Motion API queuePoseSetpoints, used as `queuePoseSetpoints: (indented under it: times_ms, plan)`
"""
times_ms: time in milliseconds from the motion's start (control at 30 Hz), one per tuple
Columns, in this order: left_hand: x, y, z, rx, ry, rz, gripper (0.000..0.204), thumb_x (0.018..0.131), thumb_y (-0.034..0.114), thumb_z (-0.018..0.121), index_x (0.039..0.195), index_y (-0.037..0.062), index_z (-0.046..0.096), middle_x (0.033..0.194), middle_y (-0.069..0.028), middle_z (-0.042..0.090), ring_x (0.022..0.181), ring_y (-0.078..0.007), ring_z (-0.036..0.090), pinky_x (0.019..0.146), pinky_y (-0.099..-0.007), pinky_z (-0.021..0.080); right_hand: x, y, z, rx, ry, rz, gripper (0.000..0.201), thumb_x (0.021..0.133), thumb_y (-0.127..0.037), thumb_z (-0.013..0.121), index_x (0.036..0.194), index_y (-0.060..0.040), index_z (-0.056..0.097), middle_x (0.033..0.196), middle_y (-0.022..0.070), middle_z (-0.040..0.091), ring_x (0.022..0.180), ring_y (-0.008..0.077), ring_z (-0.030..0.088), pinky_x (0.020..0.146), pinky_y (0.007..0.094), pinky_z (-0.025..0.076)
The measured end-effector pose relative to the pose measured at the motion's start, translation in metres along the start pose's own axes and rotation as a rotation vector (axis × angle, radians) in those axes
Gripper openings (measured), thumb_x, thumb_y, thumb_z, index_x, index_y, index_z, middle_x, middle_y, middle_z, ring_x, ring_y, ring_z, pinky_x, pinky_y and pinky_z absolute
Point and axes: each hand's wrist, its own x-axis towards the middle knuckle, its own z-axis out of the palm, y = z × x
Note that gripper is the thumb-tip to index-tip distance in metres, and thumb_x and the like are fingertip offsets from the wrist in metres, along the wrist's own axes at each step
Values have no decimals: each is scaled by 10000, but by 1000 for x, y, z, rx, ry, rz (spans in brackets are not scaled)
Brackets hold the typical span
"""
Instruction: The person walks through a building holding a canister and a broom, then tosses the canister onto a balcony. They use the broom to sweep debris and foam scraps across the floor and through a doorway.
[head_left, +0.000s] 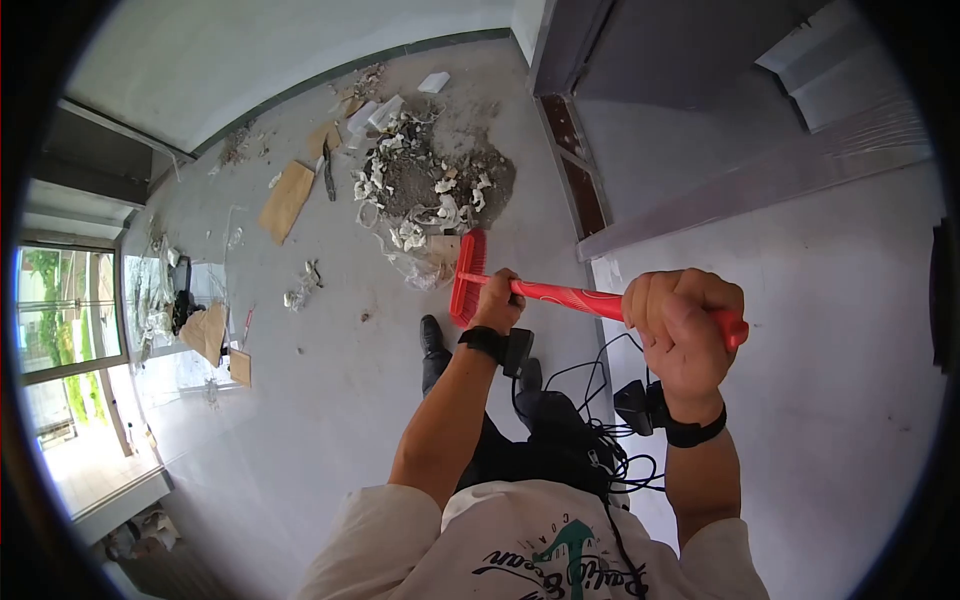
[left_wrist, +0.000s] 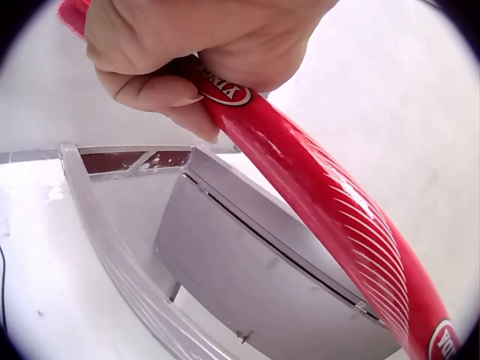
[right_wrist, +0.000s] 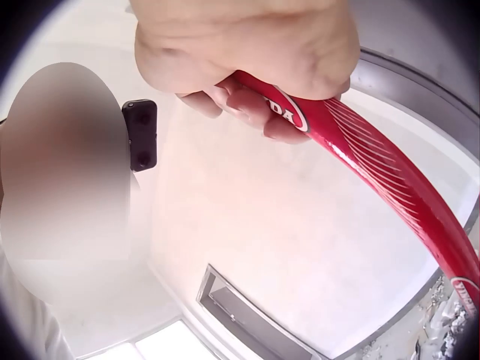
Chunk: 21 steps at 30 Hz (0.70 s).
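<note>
A red broom [head_left: 570, 297] spans the middle of the head view. Its bristled head [head_left: 468, 278] is at the lower edge of a heap of debris [head_left: 420, 180] on the floor. My left hand [head_left: 497, 300] grips the handle low, close to the broom head. Near the other end, my right hand [head_left: 688, 330] holds the handle, and a short red tip sticks out past it. In the left wrist view, the left hand [left_wrist: 202, 52] has its fingers curled round the printed red handle. The right wrist view shows the right hand [right_wrist: 251, 60] wrapped round it too.
Brown cardboard [head_left: 287, 203] and white scraps [head_left: 302, 288] lie on the floor left of the heap. More litter [head_left: 190, 310] is by the windows. A grey door frame [head_left: 572, 165] stands at right. Black cables [head_left: 610, 440] hang beside the legs.
</note>
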Motion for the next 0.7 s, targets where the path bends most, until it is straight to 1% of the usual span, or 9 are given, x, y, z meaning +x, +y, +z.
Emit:
queuePoseSetpoints:
  times_ms: [133, 300, 367, 433, 467, 533, 567, 600, 700]
  plan:
    - [10, 77, -40, 78, -20, 54, 82, 761, 87, 552, 714, 76, 485, 597, -25, 457, 491, -118, 430, 422, -242, 317, 18, 38, 40, 126, 60, -1, 234, 749, 2, 483, 550, -41, 368, 483, 62, 436, 427, 141, 374, 486, 310, 370]
    - [36, 194, -103, 166, 158, 154, 109, 769, 109, 542, 689, 62, 484, 568, -35, 457, 447, -133, 427, 386, -260, 307, 39, 102, 99, 125, 68, 26, 220, 733, 32, 465, 556, -42, 357, 498, 65, 428, 460, 155, 396, 540, 336, 392]
    - [44, 217, -111, 187, 174, 148, 125, 774, 119, 538, 682, 58, 479, 560, -37, 451, 438, -139, 427, 377, -261, 304, 44, 117, 116, 96, 91, 58, 228, 749, 14, 453, 553, -42, 351, 501, 62, 413, 479, 163, 400, 568, 348, 395]
    - [21, 227, -92, 240, 183, 144, 162, 788, 147, 530, 670, 56, 466, 549, -38, 441, 436, -148, 432, 369, -262, 312, 54, 108, 103, 173, 152, 22, 232, 776, -20, 436, 561, -52, 356, 505, 62, 406, 486, 167, 396, 573, 350, 393]
    - [7, 221, -74, 303, 142, 89, 171, 809, 172, 540, 674, 97, 467, 551, -13, 459, 449, -135, 468, 389, -253, 371, 57, 93, 93, 174, 212, 28, 237, 798, -58, 428, 573, -72, 355, 500, 57, 404, 480, 168, 389, 572, 350, 393]
    - [-22, 196, -25, 336, 73, 36, 181, 810, 196, 567, 693, 84, 487, 552, -38, 468, 465, -162, 488, 408, -280, 406, 70, 45, 62, 82, 164, 4, 258, 836, -121, 427, 590, -111, 349, 500, 32, 416, 467, 165, 389, 514, 327, 373]
    - [-34, 182, 3, 344, 26, -55, 186, 823, 200, 572, 729, 58, 497, 590, -56, 500, 483, -179, 506, 433, -300, 435, 78, 18, 44, -4, 103, 2, 290, 881, -172, 427, 603, -127, 358, 507, 19, 418, 454, 146, 374, 480, 310, 351]
    - [-40, 166, 23, 297, -82, -110, 188, 843, 194, 563, 770, 35, 496, 628, -69, 524, 493, -195, 517, 459, -310, 458, 86, -8, 37, -56, 112, -19, 325, 918, -229, 431, 613, -136, 370, 510, 11, 412, 444, 124, 355, 462, 285, 333]
    - [-66, 133, 99, 261, -222, -286, 155, 887, 174, 512, 825, 35, 485, 718, -66, 526, 680, -181, 571, 628, -310, 511, 122, -73, 20, -116, -17, -60, 308, 902, -237, 500, 623, -134, 422, 511, 11, 447, 427, 86, 381, 405, 226, 305]
